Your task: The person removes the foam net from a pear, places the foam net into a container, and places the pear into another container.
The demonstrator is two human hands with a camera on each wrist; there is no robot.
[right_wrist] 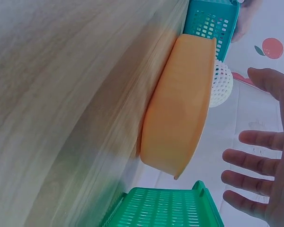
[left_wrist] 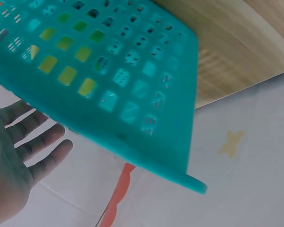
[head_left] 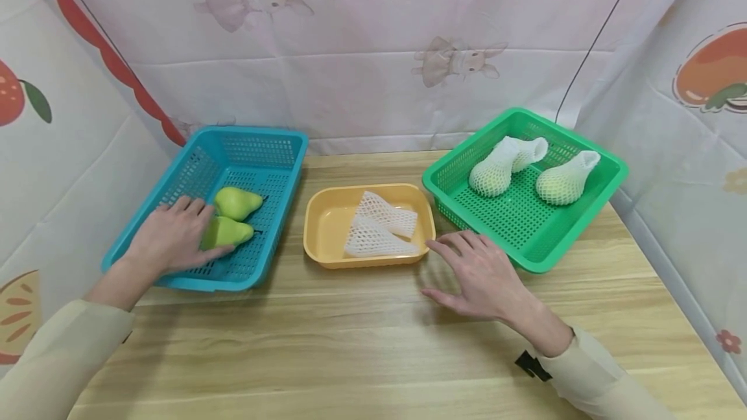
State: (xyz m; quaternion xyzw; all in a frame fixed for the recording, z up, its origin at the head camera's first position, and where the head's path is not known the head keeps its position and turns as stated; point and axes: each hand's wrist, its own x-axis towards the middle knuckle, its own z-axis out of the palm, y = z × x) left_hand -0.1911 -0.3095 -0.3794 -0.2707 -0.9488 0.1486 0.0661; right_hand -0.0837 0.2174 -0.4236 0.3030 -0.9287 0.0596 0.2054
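My left hand [head_left: 175,233] reaches over the blue basket [head_left: 292,212], above or against the nearer green pear [head_left: 229,232], which it partly covers. Its fingers look extended in the left wrist view; whether they touch the pear I cannot tell. Another green pear [head_left: 236,203] lies just behind. Beside the right end of the yellow tray [head_left: 327,232], my right hand [head_left: 478,275] hovers with fingers spread and nothing held. Two white foam net sleeves [head_left: 382,238] lie overlapped inside that tray.
At the right stands a green basket [head_left: 528,238] with three pears in white foam nets, one being this net-covered pear [head_left: 560,183]. All containers rest on a wooden table [head_left: 327,342]. Printed cloth [head_left: 350,96] hangs behind and along both sides.
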